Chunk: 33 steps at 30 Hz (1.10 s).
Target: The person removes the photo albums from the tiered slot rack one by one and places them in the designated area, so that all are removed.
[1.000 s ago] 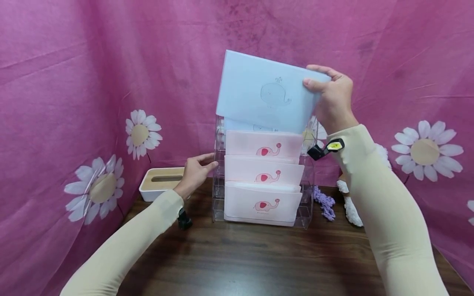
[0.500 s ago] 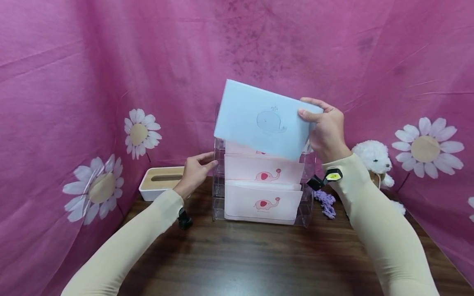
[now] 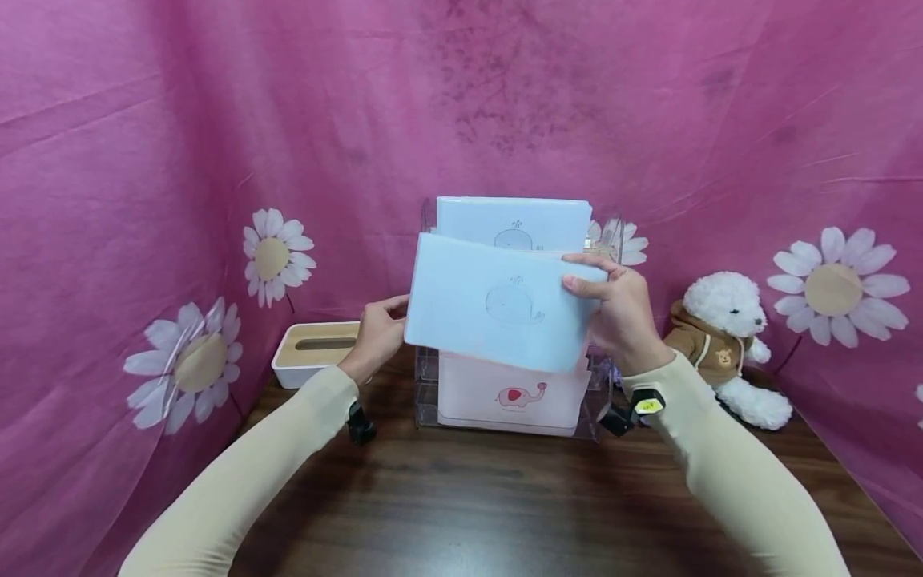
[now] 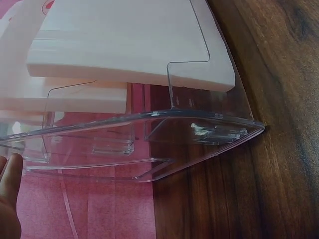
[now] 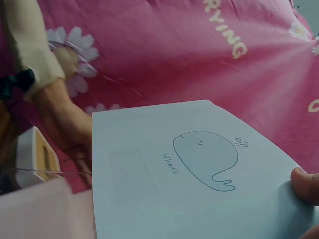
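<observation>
Head view: my right hand (image 3: 626, 312) pinches the pale-blue whale booklet (image 3: 501, 308) — tilted, in front of the clear rack (image 3: 427, 401).
Left hand (image 3: 378, 336): at that rack's side — I cannot tell whether it grips.

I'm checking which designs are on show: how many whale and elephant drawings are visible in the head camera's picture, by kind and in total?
Whales: 2, the lower one held up by the right hand, the upper one partly hidden
Elephants: 1
Total: 3
</observation>
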Tool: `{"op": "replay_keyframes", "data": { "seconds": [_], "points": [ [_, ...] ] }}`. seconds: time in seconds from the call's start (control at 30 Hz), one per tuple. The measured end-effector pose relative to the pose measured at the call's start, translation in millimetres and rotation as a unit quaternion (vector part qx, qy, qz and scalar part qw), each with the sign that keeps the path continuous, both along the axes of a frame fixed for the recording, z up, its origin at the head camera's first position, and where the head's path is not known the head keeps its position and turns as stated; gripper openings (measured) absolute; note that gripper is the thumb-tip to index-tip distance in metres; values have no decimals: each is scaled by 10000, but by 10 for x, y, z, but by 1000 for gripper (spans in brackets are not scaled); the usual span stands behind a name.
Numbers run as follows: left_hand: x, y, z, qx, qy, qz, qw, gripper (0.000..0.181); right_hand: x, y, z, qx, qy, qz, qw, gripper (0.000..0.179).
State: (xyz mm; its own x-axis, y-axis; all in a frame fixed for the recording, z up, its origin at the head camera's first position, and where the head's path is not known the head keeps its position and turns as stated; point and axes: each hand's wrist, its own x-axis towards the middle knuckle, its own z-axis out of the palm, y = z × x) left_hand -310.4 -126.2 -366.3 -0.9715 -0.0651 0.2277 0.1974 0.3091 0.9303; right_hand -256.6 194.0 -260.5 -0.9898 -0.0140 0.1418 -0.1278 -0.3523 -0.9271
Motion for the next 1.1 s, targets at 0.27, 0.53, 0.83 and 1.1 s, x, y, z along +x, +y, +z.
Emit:
{"op": "replay_keyframes", "data": {
  "seconds": [0.27,0.53,0.83,1.1],
  "points": [
    [2,-1,11,-40,-151,-4,9999,41,135,-35,-349,484,-464,-60,9977,25],
    [-11,1,3,-55,-14,15,10000,39,231,-47,-599,746,-795,63,9940,23],
    [-13,-10,39,-15,-334,-13,9994,42,350,-142,-917,842,-1010,395,9905,28],
    [-12,-17,35,-94,-329,-20,9994,43,386,-256,-1181,948,-1242,474,9866,26]
  ]
}}
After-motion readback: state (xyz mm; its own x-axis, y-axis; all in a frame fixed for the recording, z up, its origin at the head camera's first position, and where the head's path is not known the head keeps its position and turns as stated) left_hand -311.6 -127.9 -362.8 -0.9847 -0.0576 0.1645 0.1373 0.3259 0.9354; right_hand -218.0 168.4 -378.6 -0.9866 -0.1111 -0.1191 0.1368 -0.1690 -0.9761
